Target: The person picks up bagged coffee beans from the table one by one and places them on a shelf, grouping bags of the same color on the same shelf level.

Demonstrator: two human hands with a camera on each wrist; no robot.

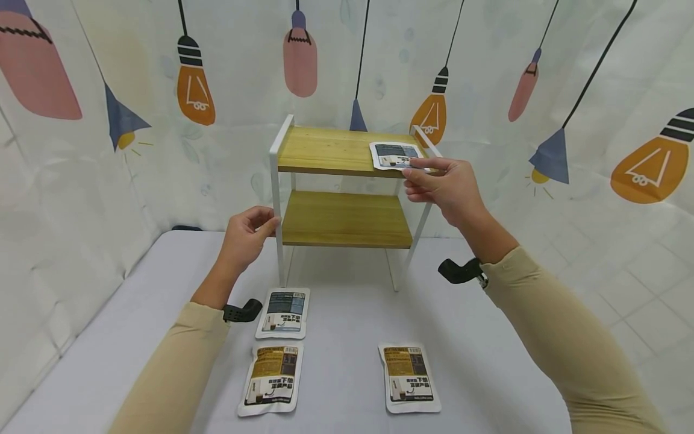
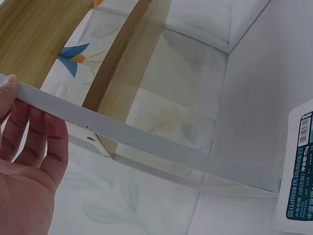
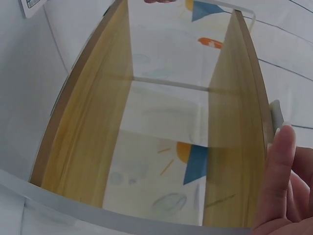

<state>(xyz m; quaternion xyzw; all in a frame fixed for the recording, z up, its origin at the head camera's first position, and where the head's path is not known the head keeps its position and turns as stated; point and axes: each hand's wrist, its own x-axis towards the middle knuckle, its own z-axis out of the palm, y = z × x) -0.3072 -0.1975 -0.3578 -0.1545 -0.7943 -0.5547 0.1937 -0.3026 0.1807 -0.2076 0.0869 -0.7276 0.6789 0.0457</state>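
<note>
A small two-tier rack has a wooden upper shelf (image 1: 325,147), a wooden lower shelf (image 1: 347,220) and a white metal frame. My left hand (image 1: 246,235) pinches the frame's left front leg (image 2: 137,137), thumb on one side and fingers on the other. At the right end of the upper shelf, my right hand (image 1: 447,184) pinches a white pouch with a blue label (image 1: 393,155) by its near right corner. In the right wrist view only the edge of that pouch (image 3: 277,115) shows past the fingers.
Another blue-label pouch (image 1: 283,313) lies on the white table (image 1: 336,374) by the rack's left leg. Nearer are two pouches with brown-yellow labels, a left one (image 1: 272,380) and a right one (image 1: 410,378). Behind the rack hangs a lamp-patterned curtain (image 1: 238,150).
</note>
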